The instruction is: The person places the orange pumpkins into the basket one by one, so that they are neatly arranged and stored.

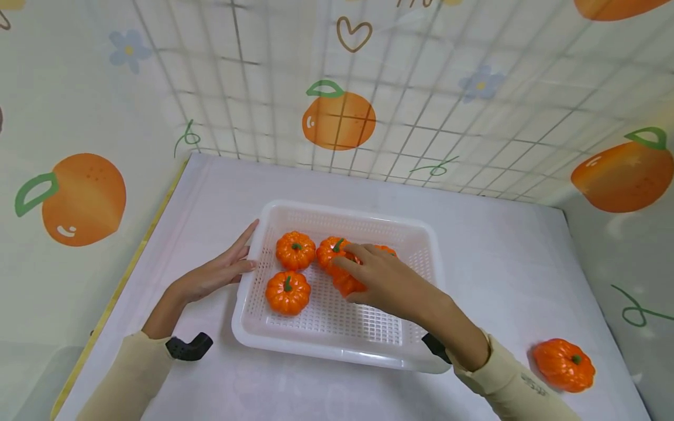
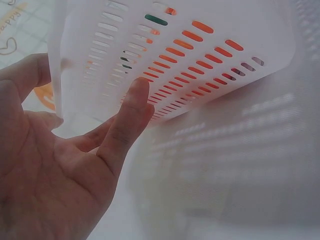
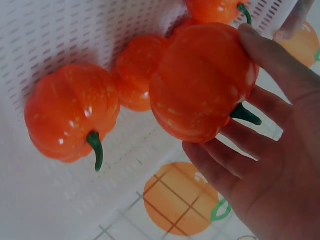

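Observation:
My right hand [image 1: 387, 283] reaches into a white perforated plastic basket [image 1: 337, 356]. Its thumb and fingers grip a shiny orange toy pumpkin [image 3: 200, 85] with a green stem. The fingers hide part of that pumpkin in the head view. Other small pumpkins sit around it in the basket: one [image 1: 295, 250] at back left, another [image 1: 288, 293] in front of it, one [image 1: 329, 250] near the middle, and one partly hidden [image 1: 387, 249] behind the hand. Extended fingers of my left hand [image 1: 218, 275] touch the outside of the basket's left wall and its rim.
A larger-looking orange pumpkin [image 1: 563, 365] stands on the white tabletop [image 1: 500, 257] at right, beside the right sleeve. Printed sheeting [image 1: 421, 76] with oranges and a grid rises behind the table and on both sides. Yellow edging [image 1: 121, 286] runs along the table's left edge.

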The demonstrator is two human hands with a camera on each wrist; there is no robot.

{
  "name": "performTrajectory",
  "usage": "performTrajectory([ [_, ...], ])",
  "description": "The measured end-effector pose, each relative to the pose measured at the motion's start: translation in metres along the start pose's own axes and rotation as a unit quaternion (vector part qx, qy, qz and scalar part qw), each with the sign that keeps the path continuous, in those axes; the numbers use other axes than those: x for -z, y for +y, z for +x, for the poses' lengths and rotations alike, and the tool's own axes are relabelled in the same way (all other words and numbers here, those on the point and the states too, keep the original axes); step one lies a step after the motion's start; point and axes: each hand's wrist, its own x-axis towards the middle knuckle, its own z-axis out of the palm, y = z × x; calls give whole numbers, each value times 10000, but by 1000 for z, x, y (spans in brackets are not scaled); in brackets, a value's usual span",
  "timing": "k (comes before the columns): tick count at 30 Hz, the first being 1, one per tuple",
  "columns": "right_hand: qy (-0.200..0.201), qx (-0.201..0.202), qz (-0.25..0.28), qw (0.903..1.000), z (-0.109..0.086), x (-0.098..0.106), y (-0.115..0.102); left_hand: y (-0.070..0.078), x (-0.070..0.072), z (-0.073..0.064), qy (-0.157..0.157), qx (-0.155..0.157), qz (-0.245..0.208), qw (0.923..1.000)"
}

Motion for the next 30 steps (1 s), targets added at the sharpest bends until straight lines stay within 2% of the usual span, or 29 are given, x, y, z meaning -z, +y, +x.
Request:
performTrajectory([
  [10,-563,175,12,9983,9,-13,-5,0,0,0,-10,17,-32,10000],
  [18,-735,692,1,9949,17,-25,-10,-2,0,0,-24,-21,-47,10000],
  [25,-1212,705,-59,9901,24,-31,-11,0,0,0,-16,-19,-39,10000],
  [30,-1311,797,-220,9879,27,-36,-11,-1,0,0,-45,-47,-45,10000],
])
